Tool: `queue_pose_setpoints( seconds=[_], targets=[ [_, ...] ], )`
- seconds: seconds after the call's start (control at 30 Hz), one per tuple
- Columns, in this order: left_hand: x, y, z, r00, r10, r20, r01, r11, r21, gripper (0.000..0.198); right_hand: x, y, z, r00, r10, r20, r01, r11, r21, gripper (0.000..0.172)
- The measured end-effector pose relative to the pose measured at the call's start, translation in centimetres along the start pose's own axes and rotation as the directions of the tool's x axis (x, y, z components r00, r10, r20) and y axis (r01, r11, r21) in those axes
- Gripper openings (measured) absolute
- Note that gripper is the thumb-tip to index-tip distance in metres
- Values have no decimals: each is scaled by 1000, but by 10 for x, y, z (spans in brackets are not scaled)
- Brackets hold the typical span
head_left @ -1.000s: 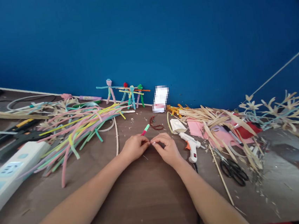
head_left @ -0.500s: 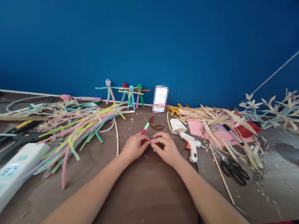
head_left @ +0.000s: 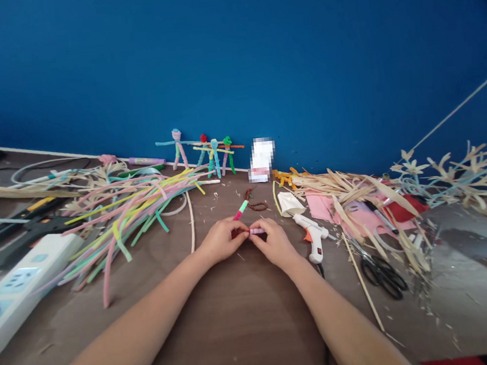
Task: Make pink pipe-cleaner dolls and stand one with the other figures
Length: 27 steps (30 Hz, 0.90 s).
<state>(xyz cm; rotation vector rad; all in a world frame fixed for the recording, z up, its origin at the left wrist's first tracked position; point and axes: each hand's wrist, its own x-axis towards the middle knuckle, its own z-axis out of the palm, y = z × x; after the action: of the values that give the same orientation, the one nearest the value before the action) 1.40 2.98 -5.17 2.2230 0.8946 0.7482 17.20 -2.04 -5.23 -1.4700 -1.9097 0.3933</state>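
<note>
As our left hand (head_left: pixel 222 241) and right hand (head_left: pixel 273 243) work with fingertips close together over the table (head_left: pixel 231 327), a small lilac-and-pink piece (head_left: pixel 255 231) sits between them, pinched by the right thumb and fingers. Our left hand is closed on a red-and-green piece (head_left: pixel 241 210), whose green end juts out beyond the knuckles; our fingers cover so much that we cannot tell whether the two are joined. Toward us, open tabletop runs between our forearms to the near edge. Left of our left hand we have a pale strip (head_left: pixel 191 222) near, then the bundle of coloured strips (head_left: pixel 143 209), with the white power strip (head_left: pixel 55 246) farther out. Right of our right hand, the glue gun (head_left: pixel 314 236) bounds our room, the black-handled scissors (head_left: pixel 384 275) lying beyond it. Ahead of both hands lies a bead string (head_left: pixel 257 206), and past it the far edge meets the blue wall (head_left: pixel 231 51).
</note>
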Motion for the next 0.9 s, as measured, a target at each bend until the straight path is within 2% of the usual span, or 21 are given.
queue_pose_setpoints(
  seconds=[0.2, 0.3, 0.37, 0.47, 0.57, 0.63, 0.7, 0.77, 0.8, 0.87, 0.9],
  targets=[
    [0, 1, 2, 998, 4, -64, -5, 1000, -18, 16, 1, 9, 3, 998, 51, -32, -48, 995, 91, 12],
    [-1, 0, 3, 992, 14, -124, -17, 1000, -26, 30, 1, 12, 5, 994, 103, -41, -96, 986, 140, 12],
    [-2, 0, 3, 992, 22, -127, -23, 1000, -6, 38, 1, 12, 5, 990, 132, -40, -124, 979, 160, 11],
    [-3, 5, 1, 987, 58, -151, -52, 997, 48, 41, 1, 10, 4, 986, 159, -40, -148, 968, 203, 9],
    [-4, 10, -3, 948, 134, -288, -113, 990, 90, 41, 3, 9, 2, 979, 199, -48, -180, 948, 262, 10],
    [-5, 13, -6, 902, 195, -385, -158, 979, 126, 40, 4, 10, 2, 967, 245, -68, -213, 928, 307, 12],
    [-7, 16, -7, 860, 273, -431, -226, 961, 157, 39, 5, 13, 2, 955, 282, -96, -229, 900, 371, 13],
    [-11, 23, -1, 837, 401, -371, -364, 916, 169, 37, 6, 16, 2, 943, 306, -129, -223, 871, 437, 13],
    [-14, 29, 4, 825, 490, -282, -465, 872, 152, 37, 7, 17, 3, 936, 318, -148, -218, 859, 463, 13],
    [-24, 45, 17, 765, 644, -2, -641, 762, 89, 36, 7, 20, 4, 919, 349, -185, -218, 839, 498, 14],
    [-31, 55, 24, 706, 694, 143, -704, 709, 33, 38, 7, 21, 5, 911, 361, -198, -219, 833, 509, 14]
  ],
)
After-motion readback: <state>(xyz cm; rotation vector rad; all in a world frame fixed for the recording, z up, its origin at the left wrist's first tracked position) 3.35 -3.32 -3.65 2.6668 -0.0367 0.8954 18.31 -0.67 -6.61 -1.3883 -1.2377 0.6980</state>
